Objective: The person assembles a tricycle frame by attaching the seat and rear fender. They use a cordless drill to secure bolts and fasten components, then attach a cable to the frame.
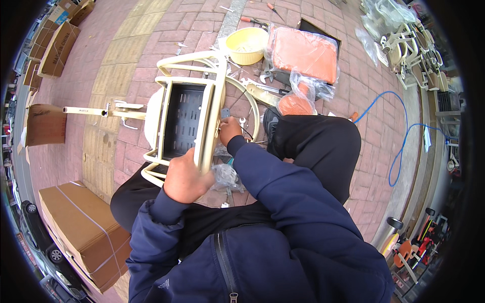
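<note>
A cream tubular metal frame [219, 86] stands tilted before my knees, with a black slotted tray [185, 121] inside it. My left hand [187, 178] is closed round the frame's near lower tube; its fingertips are blurred and partly hidden. At the frame's right side, my right hand [231, 131] has its fingers curled in a pinch against the tube, and what they hold is hidden. Just above that hand sits a small grey metal plate [225, 114]. A cream wheel rim [256, 108] curves behind the frame, and a long cream stem [83, 110] reaches out to the left.
A yellow basket [246, 46] of small parts stands beyond the frame. Beside it lie a wrapped orange cushion [305, 54], wrenches [266, 77] and screwdrivers. Plastic wrap [228, 177] lies between my legs. A strapped carton [83, 230] stands left; a blue hose [405, 121] curves right.
</note>
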The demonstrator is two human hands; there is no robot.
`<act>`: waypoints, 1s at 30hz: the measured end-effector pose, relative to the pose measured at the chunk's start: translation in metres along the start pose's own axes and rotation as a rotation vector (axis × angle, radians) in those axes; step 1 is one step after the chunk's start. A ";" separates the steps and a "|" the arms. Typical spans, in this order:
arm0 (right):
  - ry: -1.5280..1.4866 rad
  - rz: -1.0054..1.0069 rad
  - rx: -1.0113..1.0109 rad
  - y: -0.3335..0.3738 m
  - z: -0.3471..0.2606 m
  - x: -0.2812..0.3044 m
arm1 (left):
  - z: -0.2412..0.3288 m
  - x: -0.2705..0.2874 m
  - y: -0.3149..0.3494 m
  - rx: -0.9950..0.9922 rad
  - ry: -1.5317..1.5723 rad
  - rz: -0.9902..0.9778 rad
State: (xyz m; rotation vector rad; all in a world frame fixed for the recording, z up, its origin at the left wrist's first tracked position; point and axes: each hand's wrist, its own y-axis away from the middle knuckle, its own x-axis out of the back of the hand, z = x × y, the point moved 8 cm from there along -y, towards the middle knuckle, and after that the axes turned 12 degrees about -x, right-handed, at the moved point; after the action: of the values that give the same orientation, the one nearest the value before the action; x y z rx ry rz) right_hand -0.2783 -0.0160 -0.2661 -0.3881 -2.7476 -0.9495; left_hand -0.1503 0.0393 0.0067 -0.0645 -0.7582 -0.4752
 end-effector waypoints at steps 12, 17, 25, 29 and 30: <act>0.049 -0.033 0.097 -0.019 0.016 -0.017 | 0.002 -0.003 0.001 -0.044 -0.021 0.017; 0.022 -0.156 0.097 -0.020 0.018 -0.029 | 0.001 -0.004 0.000 -0.043 -0.017 0.005; -1.046 -0.398 -0.549 -0.007 0.036 -0.042 | 0.000 -0.006 0.000 -0.012 0.014 0.007; -0.924 -0.336 -0.564 -0.001 0.039 -0.021 | 0.002 -0.005 0.000 0.007 0.006 -0.002; -0.880 -0.314 -0.561 -0.001 0.041 -0.014 | 0.004 -0.005 -0.001 -0.003 0.003 0.004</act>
State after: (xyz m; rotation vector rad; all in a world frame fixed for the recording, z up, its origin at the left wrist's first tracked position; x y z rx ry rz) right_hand -0.2703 0.0063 -0.3022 -0.5787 -3.2950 -2.0628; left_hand -0.1560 0.0412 0.0063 -0.0681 -0.7547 -0.4729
